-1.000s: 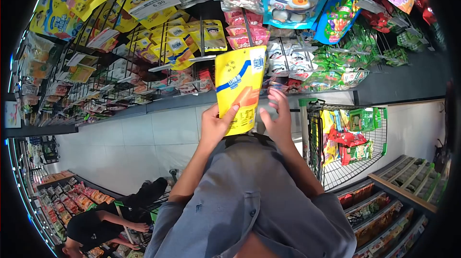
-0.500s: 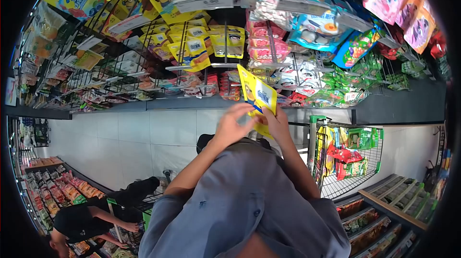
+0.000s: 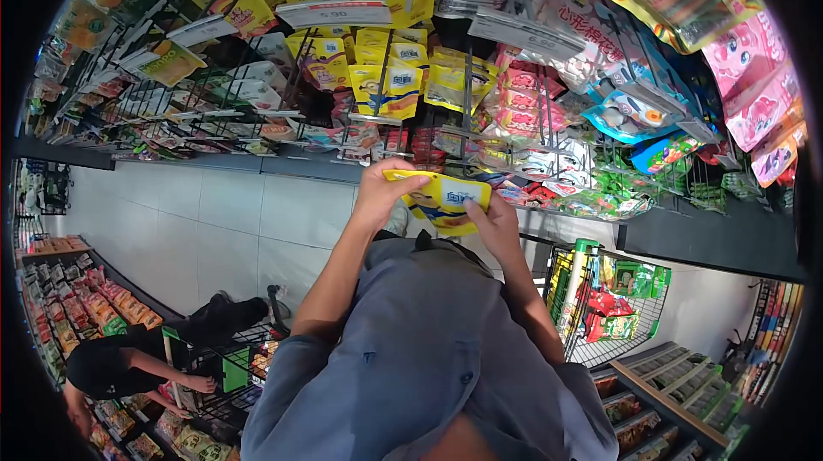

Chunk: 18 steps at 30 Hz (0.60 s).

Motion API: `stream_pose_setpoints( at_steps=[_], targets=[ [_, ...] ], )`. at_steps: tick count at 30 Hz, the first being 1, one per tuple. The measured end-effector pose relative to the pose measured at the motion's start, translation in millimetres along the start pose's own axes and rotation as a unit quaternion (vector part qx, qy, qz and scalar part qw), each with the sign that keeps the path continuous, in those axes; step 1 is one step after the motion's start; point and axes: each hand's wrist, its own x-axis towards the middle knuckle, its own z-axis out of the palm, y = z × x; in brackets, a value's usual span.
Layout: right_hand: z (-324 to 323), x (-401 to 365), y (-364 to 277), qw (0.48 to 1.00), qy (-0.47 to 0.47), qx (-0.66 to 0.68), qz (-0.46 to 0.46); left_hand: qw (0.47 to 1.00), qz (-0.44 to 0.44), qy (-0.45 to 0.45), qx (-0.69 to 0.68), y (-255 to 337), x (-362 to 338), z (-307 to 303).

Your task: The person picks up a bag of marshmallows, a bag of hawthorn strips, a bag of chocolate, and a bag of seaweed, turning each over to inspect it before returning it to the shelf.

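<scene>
A yellow candy bag [image 3: 441,201] with a white and blue label is stretched between my hands, in front of my body. My left hand [image 3: 383,190] pinches its left end, thumb laid along the top edge. At the right end, my right hand [image 3: 492,222] grips the bag with the thumb on its face. Beyond the bag, similar yellow bags [image 3: 390,79] hang from hooks on the display rack.
Price tags [image 3: 334,13] and hanging candy bags fill the rack ahead. To my right stands a shopping cart [image 3: 660,302] holding several bagged snacks. At lower left, another person [image 3: 120,367] bends beside a second cart [image 3: 236,368]. Snack shelves [image 3: 73,307] line the far left.
The yellow bag has turned from upright and tilted to lying sideways. My left hand has moved up and left, from the bag's lower side to its left end. The view has shifted slightly.
</scene>
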Motion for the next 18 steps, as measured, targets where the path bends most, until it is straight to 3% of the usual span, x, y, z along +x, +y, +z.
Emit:
stream_pose_setpoints(
  at_steps=[7, 12, 13, 18],
  targets=[
    [46, 55, 36, 1.0, -0.01, 0.013, 0.01, 0.993, 0.033, 0.09, 0.074, -1, 16, -53],
    [74, 96, 70, 0.999, -0.035, 0.02, 0.011, 0.941, 0.101, 0.156, 0.285, -13, 55, -93],
    [79, 103, 74, 0.998, -0.025, 0.02, 0.044, 0.93, 0.102, 0.163, 0.314, -16, 65, -102],
    [91, 135, 82, 0.992, -0.003, 0.074, 0.098, 0.943, 0.068, 0.156, 0.287, -16, 93, -113]
  ],
)
